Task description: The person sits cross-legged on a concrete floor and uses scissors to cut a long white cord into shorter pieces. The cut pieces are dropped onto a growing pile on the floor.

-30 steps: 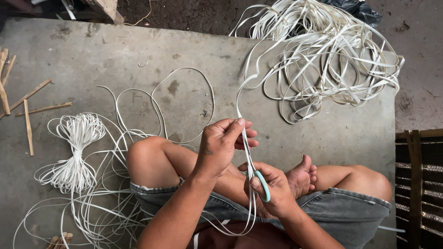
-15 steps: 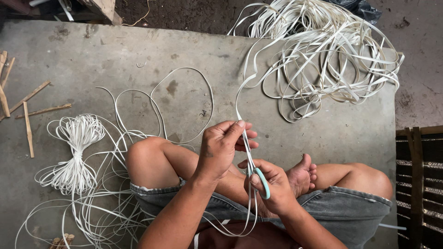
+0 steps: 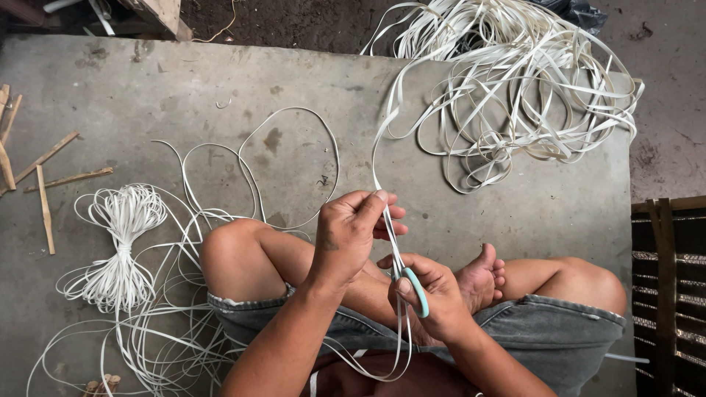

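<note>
The fingers of my left hand are pressed together on a flat white strip, thumb and fingertips pinching it just above my lap. My right hand is curled tight round a pair of scissors with a pale green handle. Its thumb is through the loop, and the blades point up along the strip toward the left hand. I cannot tell whether the blades are open or closed, as they are too thin to see against the strip.

Almost nothing has shifted over the last second. Both hands keep the same grip and the same spot over my crossed legs, and the strip runs the same line. So the strip stays pinched against the scissors, with no cut end showing.

From the left fingers the strip rises and arcs away to a big loose tangle of strips at the far right of the concrete slab. Below my hands it loops down over my shorts.

No box, basket or tray holds any of this, and everything lies straight on the slab. A tied bundle of white strips sits well to my left, with loose loops spread near it and a few wooden sticks at the left edge. A dark bag-like thing shows at the top edge beyond the tangle, but I cannot see what is in it.
</note>
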